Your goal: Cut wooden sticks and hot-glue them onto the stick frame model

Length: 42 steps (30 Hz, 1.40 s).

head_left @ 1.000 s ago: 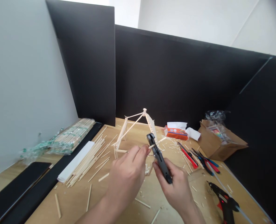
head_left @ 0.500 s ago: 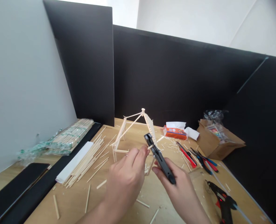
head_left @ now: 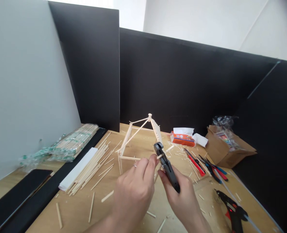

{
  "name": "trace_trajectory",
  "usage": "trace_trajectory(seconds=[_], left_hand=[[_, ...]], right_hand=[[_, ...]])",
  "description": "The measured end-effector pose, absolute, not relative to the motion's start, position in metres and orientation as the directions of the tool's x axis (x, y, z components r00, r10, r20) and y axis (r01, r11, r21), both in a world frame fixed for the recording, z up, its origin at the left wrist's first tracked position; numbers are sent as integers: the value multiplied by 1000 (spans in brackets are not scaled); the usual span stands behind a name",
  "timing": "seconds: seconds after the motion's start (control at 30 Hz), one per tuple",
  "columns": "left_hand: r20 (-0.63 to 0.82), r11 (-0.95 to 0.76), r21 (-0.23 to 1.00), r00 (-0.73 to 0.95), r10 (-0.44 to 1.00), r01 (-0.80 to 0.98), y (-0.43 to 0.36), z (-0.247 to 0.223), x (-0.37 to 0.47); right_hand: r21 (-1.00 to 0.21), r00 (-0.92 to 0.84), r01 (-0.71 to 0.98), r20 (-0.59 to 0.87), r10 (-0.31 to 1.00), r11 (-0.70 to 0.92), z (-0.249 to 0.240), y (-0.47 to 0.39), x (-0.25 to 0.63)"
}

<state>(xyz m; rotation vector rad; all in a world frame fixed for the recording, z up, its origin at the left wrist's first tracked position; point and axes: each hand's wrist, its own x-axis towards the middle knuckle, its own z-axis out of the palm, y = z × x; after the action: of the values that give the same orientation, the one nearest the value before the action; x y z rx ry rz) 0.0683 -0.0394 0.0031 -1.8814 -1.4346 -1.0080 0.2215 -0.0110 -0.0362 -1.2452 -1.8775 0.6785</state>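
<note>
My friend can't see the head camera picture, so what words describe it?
The left hand holds a wooden stick at the jaws of a black tool gripped by the right hand. Behind stands a house-like stick frame on a table; loose sticks lie left, a glue gun right.

Pale wood-grain tabletop (head_left: 72, 213), screened on three sides. Matte black panel (head_left: 182, 84) across the back; second black panel (head_left: 92, 64), left, upright edge overlapping it; third black panel (head_left: 274, 129) at right. Smooth grey-white surface (head_left: 24, 81) far left. Above, white wall (head_left: 194, 22), faint diagonal line. Brightest patch (head_left: 128, 11) top centre-left (source unclear). Light soft, diffuse.
</note>
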Motion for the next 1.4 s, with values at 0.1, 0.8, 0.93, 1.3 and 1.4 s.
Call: trace_trajectory(seconds=[0.1,0.8,0.93,1.3,1.4], left_hand=[[818,-272,14,145,556,962,-38,3,68],[685,-489,309,167,710,816,-20,-9,68],[608,-588,278,335,720,760,-21,-8,68],[444,-740,189,616,651,646,-30,-1,71],[410,-765,186,659,630,616,-36,0,73]], right_hand=[[-758,-226,534,300,927,375,-37,-10,222],[-358,176,924,78,981,-138,-75,71,309],[-259,249,937,25,968,-235,-111,91,309],[-184,296,944,112,948,-273,-140,91,283],[-223,259,948,134,957,-225,-114,85,286]])
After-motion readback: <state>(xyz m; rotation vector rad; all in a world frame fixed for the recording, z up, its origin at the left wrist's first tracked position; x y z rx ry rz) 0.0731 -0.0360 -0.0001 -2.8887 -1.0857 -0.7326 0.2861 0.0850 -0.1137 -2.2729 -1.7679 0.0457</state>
